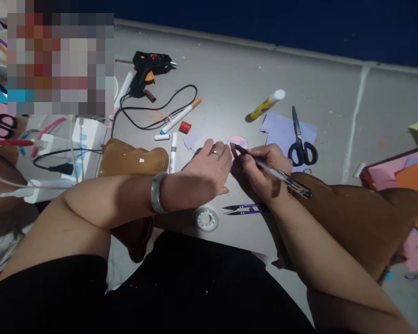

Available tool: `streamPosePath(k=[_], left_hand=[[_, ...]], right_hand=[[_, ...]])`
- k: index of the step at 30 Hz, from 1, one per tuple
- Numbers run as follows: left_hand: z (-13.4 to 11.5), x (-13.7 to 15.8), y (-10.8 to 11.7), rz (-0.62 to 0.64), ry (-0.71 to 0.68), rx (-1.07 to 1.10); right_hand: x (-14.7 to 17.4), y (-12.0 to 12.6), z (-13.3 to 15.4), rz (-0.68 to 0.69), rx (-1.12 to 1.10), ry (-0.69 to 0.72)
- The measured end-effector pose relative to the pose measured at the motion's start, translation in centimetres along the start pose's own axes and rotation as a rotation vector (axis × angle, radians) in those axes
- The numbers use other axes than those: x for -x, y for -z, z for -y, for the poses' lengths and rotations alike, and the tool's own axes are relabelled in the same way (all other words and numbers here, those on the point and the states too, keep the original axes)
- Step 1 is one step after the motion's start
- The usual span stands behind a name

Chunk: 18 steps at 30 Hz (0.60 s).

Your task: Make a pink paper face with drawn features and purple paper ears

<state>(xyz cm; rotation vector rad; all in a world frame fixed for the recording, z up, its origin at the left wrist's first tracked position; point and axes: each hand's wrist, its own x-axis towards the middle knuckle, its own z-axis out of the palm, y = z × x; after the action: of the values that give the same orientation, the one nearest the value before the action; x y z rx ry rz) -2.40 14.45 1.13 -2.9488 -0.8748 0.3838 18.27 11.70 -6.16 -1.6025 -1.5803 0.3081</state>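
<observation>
Clear plastic pen (278, 175) slants in the right hand's (267, 171) pinch, dark tip at a round pink paper disc (238, 139); the left hand (207, 171), palm down, fingers extended, is beside it above smooth grey tabletop (226, 93).

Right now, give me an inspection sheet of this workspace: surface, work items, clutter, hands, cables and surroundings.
Surface: grey table, small scraps scattered.
Work items: pen, tip at the pink disc.
Clutter: glue gun, glue stick, scissors, purple paper, snips.
Hands: right hand holds the pen; left hand palm down, fingertips near the disc.
Cables: black cable loops beside the glue gun; others around the power strip.
Surroundings: dark blue area beyond the far edge; upper left pixelated.
</observation>
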Motion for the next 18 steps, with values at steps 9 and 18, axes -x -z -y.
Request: streamPosePath(k=[9, 18], left_hand=[[0.11, 0.03, 0.56, 0.037, 0.005, 0.05], [0.17, 0.06, 0.63, 0.054, -0.01, 0.051]], right_hand=[[-0.13, -0.05, 0.21, 0.015, 0.026, -0.027], [0.01, 0.01, 0.01, 0.007, 0.032, 0.008]])
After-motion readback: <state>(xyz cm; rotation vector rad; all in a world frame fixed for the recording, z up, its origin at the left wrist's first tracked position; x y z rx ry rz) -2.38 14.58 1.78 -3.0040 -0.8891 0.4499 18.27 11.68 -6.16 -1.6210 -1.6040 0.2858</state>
